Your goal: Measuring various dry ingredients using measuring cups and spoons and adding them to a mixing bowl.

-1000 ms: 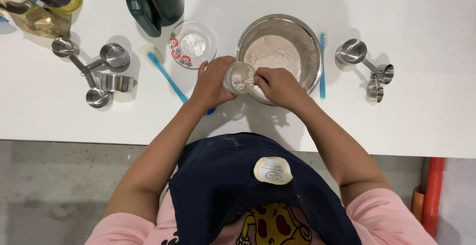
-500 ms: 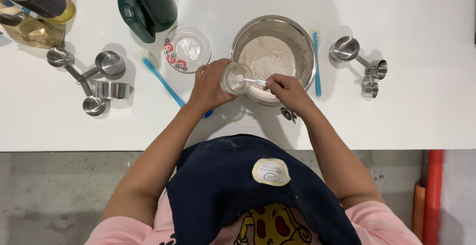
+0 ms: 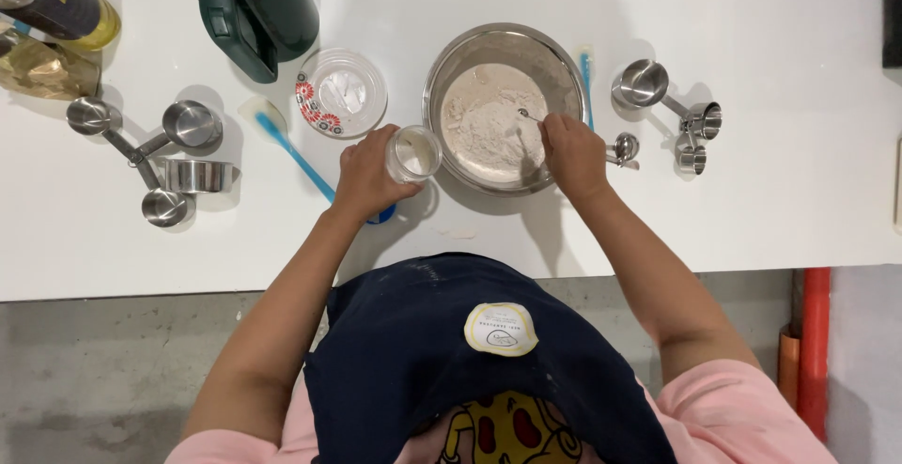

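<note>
My left hand (image 3: 368, 175) grips a small clear jar (image 3: 414, 153) with white powder in it, just left of a steel mixing bowl (image 3: 564, 71). The bowl holds pale flour (image 3: 484, 124). My right hand (image 3: 575, 151) is over the bowl's right side and holds a small metal measuring spoon (image 3: 527, 115) whose tip is above the flour. A blue-handled spatula (image 3: 282, 140) lies on the white table (image 3: 799, 201), partly under my left hand.
A jar lid with a red pattern (image 3: 340, 92) lies left of the bowl. A dark green jug (image 3: 249, 2) and oil bottles (image 3: 56, 23) stand at the back left. Steel measuring cups (image 3: 174, 159) lie at left, more cups and spoons (image 3: 672, 112) at right.
My right hand has drawn the spoon out of the jar and carried it right, over the flour in the bowl. My left hand has moved the jar slightly left, away from the bowl.
</note>
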